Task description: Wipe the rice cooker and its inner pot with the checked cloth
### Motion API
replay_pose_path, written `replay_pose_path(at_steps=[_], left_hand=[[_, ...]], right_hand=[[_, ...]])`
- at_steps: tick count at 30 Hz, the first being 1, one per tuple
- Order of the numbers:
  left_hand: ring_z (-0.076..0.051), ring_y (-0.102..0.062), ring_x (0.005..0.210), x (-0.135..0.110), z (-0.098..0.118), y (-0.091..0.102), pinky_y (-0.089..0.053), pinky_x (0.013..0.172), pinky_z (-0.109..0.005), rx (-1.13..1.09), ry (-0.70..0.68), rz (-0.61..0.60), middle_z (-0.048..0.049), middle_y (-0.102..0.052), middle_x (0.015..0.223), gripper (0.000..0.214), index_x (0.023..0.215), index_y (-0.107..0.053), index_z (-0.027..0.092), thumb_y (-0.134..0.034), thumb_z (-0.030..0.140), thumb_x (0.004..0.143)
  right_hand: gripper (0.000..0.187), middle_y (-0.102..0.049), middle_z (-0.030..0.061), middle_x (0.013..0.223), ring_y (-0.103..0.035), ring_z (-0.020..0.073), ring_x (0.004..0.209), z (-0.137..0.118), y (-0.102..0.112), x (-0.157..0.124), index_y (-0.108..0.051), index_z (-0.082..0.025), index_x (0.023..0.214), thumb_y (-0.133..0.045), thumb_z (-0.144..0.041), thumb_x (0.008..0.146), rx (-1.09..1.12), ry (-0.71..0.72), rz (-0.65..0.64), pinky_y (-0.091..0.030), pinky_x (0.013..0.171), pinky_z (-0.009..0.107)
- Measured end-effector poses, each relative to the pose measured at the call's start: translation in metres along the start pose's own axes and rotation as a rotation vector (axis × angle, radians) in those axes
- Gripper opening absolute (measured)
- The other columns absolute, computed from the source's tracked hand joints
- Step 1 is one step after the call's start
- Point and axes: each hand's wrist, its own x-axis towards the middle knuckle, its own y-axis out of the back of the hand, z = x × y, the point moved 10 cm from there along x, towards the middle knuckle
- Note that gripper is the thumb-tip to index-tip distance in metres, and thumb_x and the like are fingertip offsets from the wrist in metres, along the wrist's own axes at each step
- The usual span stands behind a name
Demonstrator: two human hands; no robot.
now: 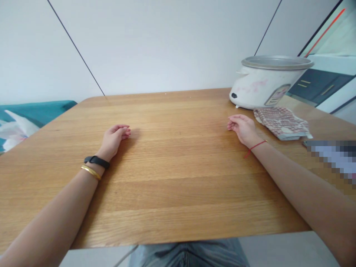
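My R hand [242, 128] rests on desk [178, 167], fingers [232, 125] loosely curled, empty. Cloth [282, 122] just beside at 3 o'clock, long axis 10-4. Rice cooker [264, 87] at 1. L hand [113, 139] well apart, curled, empty.

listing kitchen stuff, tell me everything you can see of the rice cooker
The rice cooker is a round white pot with faint pink marks, a grey metal top, a panel on its front and a dark spot low on its left. It stands upright at the table's far right, behind a checked cloth. The right hand lies nearby, apart.
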Motion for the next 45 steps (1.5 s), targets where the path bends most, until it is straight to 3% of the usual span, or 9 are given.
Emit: replay_pose_path(at_steps=[18, 45], left_hand=[[-0.009, -0.063, 0.062, 0.0020, -0.0013, 0.0003, -0.052, 0.062, -0.018, -0.057, -0.002, -0.006, -0.0019, -0.068, 0.073, 0.016, 0.083, -0.069, 0.014, -0.069, 0.017, 0.068], [-0.009, -0.062, 0.064, -0.0018, 0.0024, -0.0019, -0.051, 0.064, -0.019, -0.015, -0.005, -0.015, -0.0020, -0.067, 0.076, 0.016, 0.084, -0.068, 0.014, -0.068, 0.018, 0.068]], right_hand=[[0.014, -0.063, 0.0000, 0.061, -0.057, 0.0105, 0.051, 0.0008, -0.0038, 0.0016, -0.064, -0.021, 0.072, -0.077, -0.024, 0.076, -0.108, 0.020, -0.026, -0.047, 0.046, 0.021], [0.008, -0.062, -0.0006, 0.061, -0.056, 0.0092, 0.053, 0.0004, -0.0078, -0.0013, -0.063, -0.020, 0.073, -0.071, -0.018, 0.075, -0.109, -0.014, -0.033, -0.046, 0.049, 0.019]])
